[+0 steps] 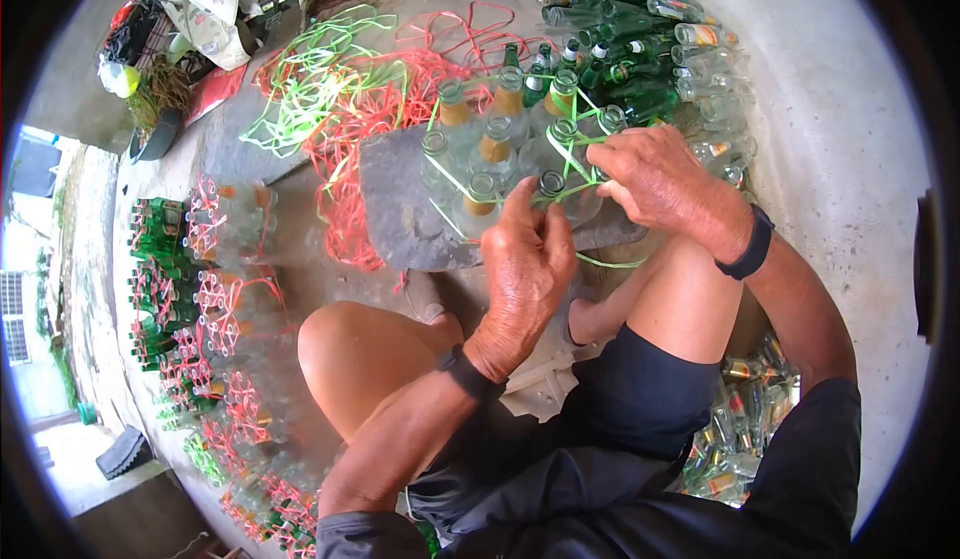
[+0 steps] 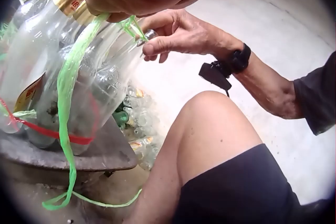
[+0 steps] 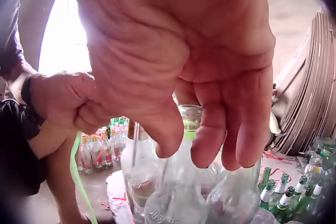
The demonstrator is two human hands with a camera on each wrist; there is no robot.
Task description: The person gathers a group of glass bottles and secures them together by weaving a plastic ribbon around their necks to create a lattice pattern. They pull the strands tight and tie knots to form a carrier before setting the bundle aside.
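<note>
"Where are the clear bottles (image 1: 440,171) placed?"

"They are grouped closely together on the dark grey tabletop (image 1: 395,204), in front of the person's knees. Green ribbon (image 2: 65,87) is stretched around and between their necks, and a red band (image 2: 50,131) is passed around them lower down."

"And how is each grip set?"

"By the left hand (image 1: 525,259) the green ribbon is pinched, with a long loose length left hanging beside the bottles. By the right hand (image 1: 655,174) a bottle neck (image 2: 150,34) is held at the outer edge of the group, with thumb and fingers curled about it. Whether ribbon is also caught there cannot be told."

"Can any writing be read?"

"A gold label (image 2: 72,3) is wrapped high on one bottle and printed with small red characters, too blurred to be read. Raised marks (image 3: 163,216) are moulded into the glass, but their wording cannot be made out."

"What of the labels elsewhere?"

"White neck labels (image 3: 286,198) are worn by the green bottles standing near the tabletop. Along the wall, clear bottles are stacked on their sides, and an orange-and-white label (image 1: 706,35) is shown on one; its brand is too small to be read."
</note>
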